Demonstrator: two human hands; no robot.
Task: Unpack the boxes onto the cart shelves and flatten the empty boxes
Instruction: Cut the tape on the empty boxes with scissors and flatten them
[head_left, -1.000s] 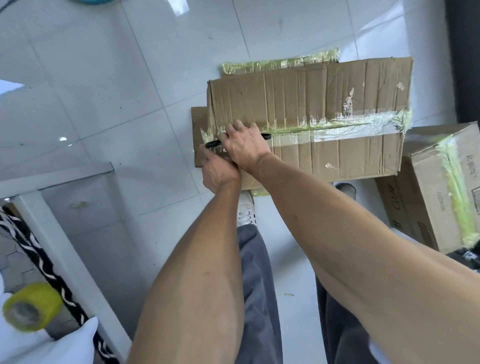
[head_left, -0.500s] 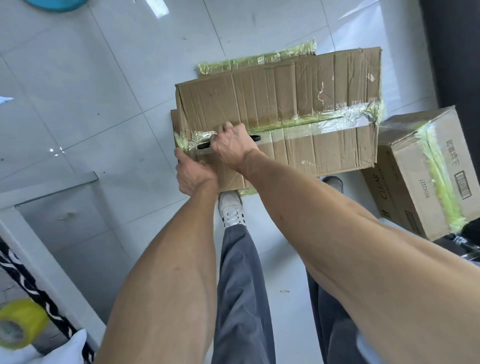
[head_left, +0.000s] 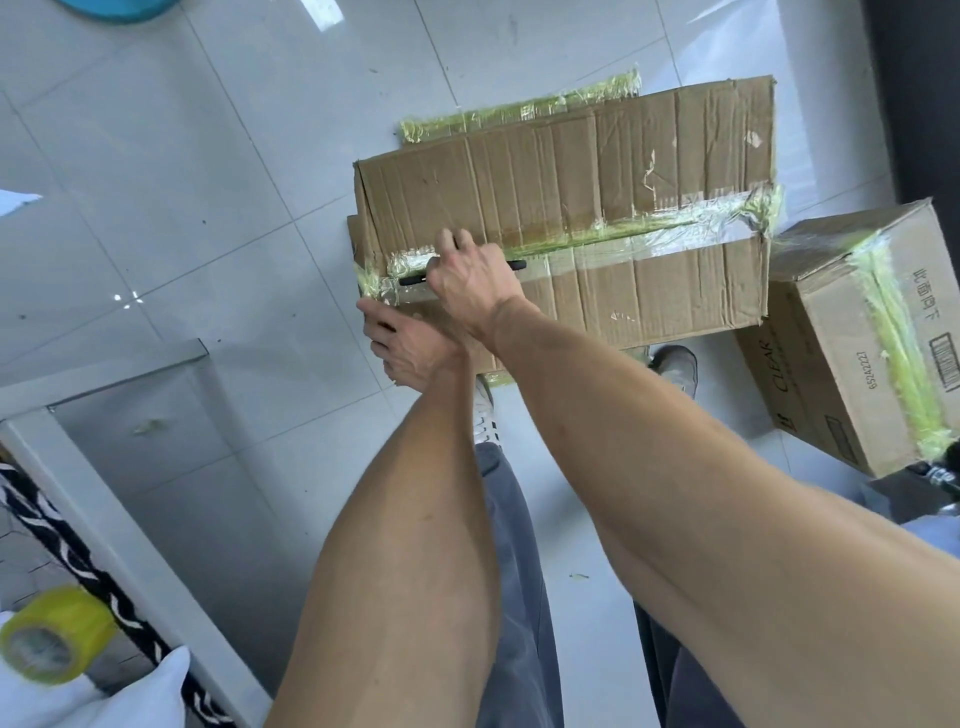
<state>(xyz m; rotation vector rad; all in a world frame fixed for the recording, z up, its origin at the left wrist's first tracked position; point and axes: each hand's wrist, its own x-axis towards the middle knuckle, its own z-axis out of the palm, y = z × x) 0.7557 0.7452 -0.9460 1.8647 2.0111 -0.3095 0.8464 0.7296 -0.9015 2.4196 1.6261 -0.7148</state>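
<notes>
A long worn cardboard box (head_left: 571, 176) stands on the tiled floor in front of me, its top seam sealed with shiny yellow-green tape (head_left: 675, 223). My right hand (head_left: 472, 280) grips a thin black cutter (head_left: 413, 280) that lies along the tape seam near the box's left end. My left hand (head_left: 410, 348) holds the near left corner of the box, thumb up at the edge. A second taped box (head_left: 852, 343) printed "CLEAR" sits tilted to the right.
A white table or cart frame (head_left: 104, 488) with a glass top stands at the lower left, with a yellow tape roll (head_left: 52, 639) and a white bag beside it. A dark wall runs along the right edge. My feet stand just under the box.
The view has shifted a little. My right hand with the cutter stays at the left end of the seam, and my left hand sits lower on the box corner.
</notes>
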